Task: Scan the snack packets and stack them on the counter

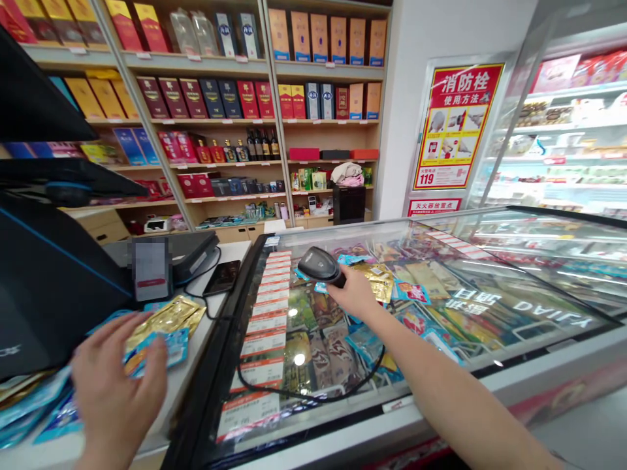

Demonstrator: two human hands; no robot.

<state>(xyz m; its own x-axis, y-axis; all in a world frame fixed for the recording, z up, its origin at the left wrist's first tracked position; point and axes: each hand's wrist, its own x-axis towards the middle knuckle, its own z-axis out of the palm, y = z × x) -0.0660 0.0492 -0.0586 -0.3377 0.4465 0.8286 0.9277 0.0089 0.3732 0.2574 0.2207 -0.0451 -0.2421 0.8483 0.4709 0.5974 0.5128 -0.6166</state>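
My right hand [358, 292] is wrapped round the grip of a black barcode scanner [317, 262], held above the glass lid of a chest freezer. The scanner's cord [313, 397] loops across the glass. Just beyond that hand, a gold packet [382, 282] and a blue-and-red packet [411, 292] rest on the lid. On the counter at left, my left hand [115, 385] is slightly blurred, fingers spread, over a gold packet [174, 316] and a blue packet [175, 347]. Whether it touches them I cannot tell. More blue packets [44, 408] lie in a pile beside its wrist.
A dark checkout terminal [49, 274] stands at left, near a small payment screen [151, 264] and a phone [222, 277]. Price labels [264, 326] run along the freezer [343, 427]. Shelves of boxed bottles [210, 98] fill the back wall; a lit cooler [563, 137] is at right.
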